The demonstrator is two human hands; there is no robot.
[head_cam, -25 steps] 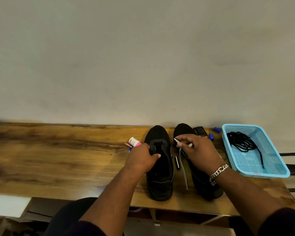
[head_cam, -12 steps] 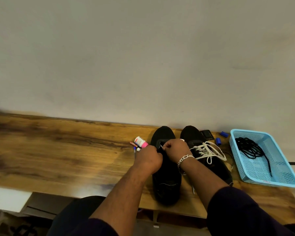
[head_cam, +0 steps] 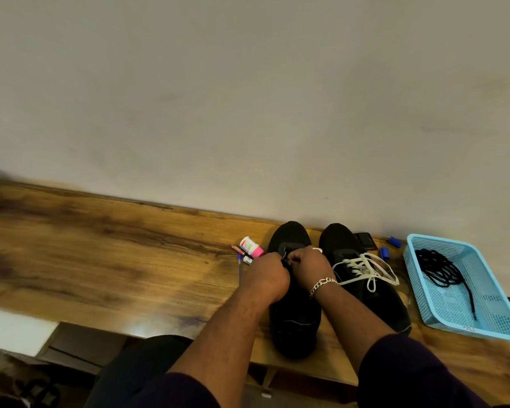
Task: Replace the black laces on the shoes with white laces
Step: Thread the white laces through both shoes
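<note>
Both hands, left hand (head_cam: 267, 273) and right hand (head_cam: 308, 262), curl tight over the left shoe (head_cam: 292, 313) near its front eyelets (what they pinch is hidden), the right shoe (head_cam: 374, 301) already wearing white laces (head_cam: 365, 267), and a blind poke could miss an eyelet.

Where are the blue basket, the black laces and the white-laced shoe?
blue basket (head_cam: 413, 262): head view, left wall.
black laces (head_cam: 437, 267): head view, middle of the bundle.
white-laced shoe (head_cam: 337, 237): head view, toe.
</note>
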